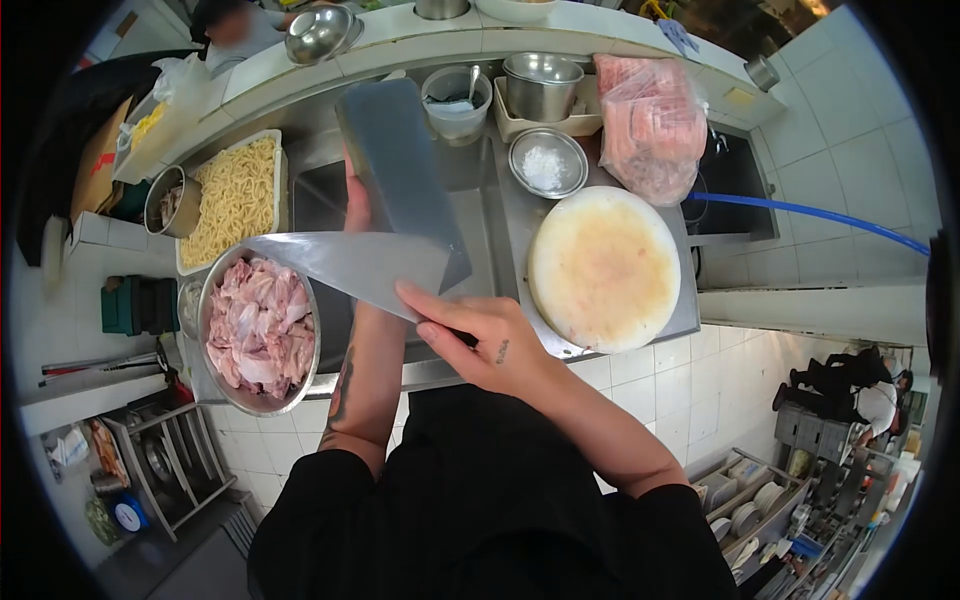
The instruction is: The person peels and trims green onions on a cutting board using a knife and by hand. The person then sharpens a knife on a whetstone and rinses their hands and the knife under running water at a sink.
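Note:
My right hand [492,342] is closed on the dark handle of a chef's knife [335,265], with a finger stretched along the wide blade. The blade points left and lies across the lower end of a large dark grey whetstone [398,150] in this view. My left hand [357,198] grips the whetstone at its left edge, mostly hidden behind the stone. Left of that forearm sits a steel bowl [300,385] of raw chicken pieces [260,325]. To the right, a round white cutting board [605,270] lies on the steel counter.
A white tray [282,180] of yellow noodles stands behind the chicken. A bag of pink frozen meat [650,125], a steel pot [542,88], a dish of white powder [548,165] and a plastic tub [457,105] stand at the back. A blue hose [810,210] runs right. Other people are farther off.

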A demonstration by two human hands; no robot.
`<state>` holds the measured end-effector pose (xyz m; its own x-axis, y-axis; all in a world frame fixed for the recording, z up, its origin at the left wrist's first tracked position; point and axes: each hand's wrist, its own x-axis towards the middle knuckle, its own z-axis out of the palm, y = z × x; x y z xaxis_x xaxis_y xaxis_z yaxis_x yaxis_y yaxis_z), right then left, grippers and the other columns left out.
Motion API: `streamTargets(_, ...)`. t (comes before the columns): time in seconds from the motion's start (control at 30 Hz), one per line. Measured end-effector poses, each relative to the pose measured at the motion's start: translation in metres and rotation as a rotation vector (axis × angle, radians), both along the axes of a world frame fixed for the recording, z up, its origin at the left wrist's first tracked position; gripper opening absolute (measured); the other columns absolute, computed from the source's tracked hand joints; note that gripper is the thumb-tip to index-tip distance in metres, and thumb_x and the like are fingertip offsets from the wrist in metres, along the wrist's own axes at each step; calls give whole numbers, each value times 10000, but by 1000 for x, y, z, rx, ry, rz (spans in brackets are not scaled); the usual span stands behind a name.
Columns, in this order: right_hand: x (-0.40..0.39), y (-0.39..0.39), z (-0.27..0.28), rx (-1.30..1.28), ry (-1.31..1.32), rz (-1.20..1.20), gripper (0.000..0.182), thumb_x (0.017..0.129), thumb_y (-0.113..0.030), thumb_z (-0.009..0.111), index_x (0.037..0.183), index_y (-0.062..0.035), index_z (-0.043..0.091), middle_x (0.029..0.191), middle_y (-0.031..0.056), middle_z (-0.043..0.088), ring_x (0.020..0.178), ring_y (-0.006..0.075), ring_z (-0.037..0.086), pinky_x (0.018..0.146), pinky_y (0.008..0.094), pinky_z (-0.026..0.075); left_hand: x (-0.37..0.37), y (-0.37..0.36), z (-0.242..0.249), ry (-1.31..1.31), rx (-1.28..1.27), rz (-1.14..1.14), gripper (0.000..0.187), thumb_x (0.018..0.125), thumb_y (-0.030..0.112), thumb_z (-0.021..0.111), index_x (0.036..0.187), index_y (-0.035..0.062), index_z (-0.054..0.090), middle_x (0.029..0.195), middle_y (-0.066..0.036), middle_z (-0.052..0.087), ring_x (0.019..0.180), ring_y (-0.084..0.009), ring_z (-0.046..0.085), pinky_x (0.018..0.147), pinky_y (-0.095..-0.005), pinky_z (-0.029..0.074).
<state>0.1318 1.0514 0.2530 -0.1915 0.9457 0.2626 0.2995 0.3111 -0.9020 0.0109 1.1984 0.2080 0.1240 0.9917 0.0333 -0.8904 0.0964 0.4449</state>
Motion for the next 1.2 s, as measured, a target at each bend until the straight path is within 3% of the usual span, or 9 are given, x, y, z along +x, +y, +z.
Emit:
streamTargets(0.2, 17, -37, -30, -53, 12, -92, 510, 966, -23, 701, 1462, -127, 653, 870, 121, 730, 706, 249, 681, 703, 313, 540, -20, 10, 8, 83, 2, 26, 647, 1106, 556, 426, 1460, 31, 560, 1297, -208, 694, 1055, -423, 734, 864, -514, 647)
streamTargets(0.33, 14, -8, 4, -85, -72, -28, 510, 965, -18, 697, 1464, -112, 647, 919, 133, 750, 722, 254, 700, 719, 308, 548, -1, 4, -9, -63, -26, -132, 673, 1094, 576, 444, 1494, 41, 524, 1304, -198, 691, 1073, -420, 729, 869, -528, 645)
streamTargets(0.4, 14, -11, -2, -51, -14, -48, 499, 969, -17, 694, 1457, -108, 650, 946, 146, 760, 714, 250, 695, 710, 310, 545, 5, 2, -1, 82, 84, 41, 654, 1099, 558, 448, 1511, 54, 508, 1302, -188, 692, 1085, -405, 729, 872, -533, 645)
streamTargets(0.57, 25, -40, -37, -85, 42, -120, 482, 982, -41, 692, 1457, -109, 648, 942, 154, 763, 709, 241, 692, 701, 316, 541, -32, 8, 1, 121, 94, -81, 609, 1114, 544, 411, 1470, 67, 538, 1370, -185, 660, 1104, -387, 724, 980, -565, 599)
streamTargets(0.73, 18, -3, -4, -69, -15, -81, 474, 993, -56, 676, 1464, -97, 641, 957, 153, 772, 747, 235, 722, 736, 322, 558, -8, -3, -14, 138, -63, 90, 634, 1102, 561, 421, 1449, 52, 571, 1296, -215, 697, 1135, -405, 707, 1013, -574, 568)
streamTargets(0.8, 22, -25, -33, -35, 20, -136, 506, 998, -102, 682, 1492, -196, 628, 789, 154, 695, 631, 301, 645, 651, 359, 521, -18, 3, -4, 200, -71, 54, 646, 1109, 553, 401, 1455, 30, 554, 1300, -230, 690, 1126, -403, 710, 1002, -565, 575)
streamTargets(0.93, 23, -55, -61, 42, 68, -263, 513, 997, -107, 689, 1498, -198, 621, 735, 149, 661, 598, 302, 604, 639, 359, 508, -31, 8, 1, 190, 30, 48, 651, 1114, 548, 383, 1459, 20, 546, 1291, -241, 687, 1134, -411, 704, 996, -564, 577)
streamTargets(1.1, 25, -1, 3, -166, -11, -144, 517, 1001, -103, 681, 1509, -169, 603, 886, 187, 740, 691, 308, 697, 697, 344, 541, -2, -16, -12, 273, -61, 89, 598, 1109, 503, 413, 1440, 25, 556, 1304, -207, 684, 1143, -404, 698, 1016, -581, 565)
streamTargets(1.2, 28, -33, -47, -22, 15, -179, 516, 1003, -108, 681, 1510, -167, 600, 885, 189, 736, 700, 316, 703, 691, 346, 538, -13, 0, -4, 250, -26, 31, 612, 1111, 521, 404, 1431, 25, 565, 1293, -210, 690, 1127, -405, 706, 1017, -579, 567)
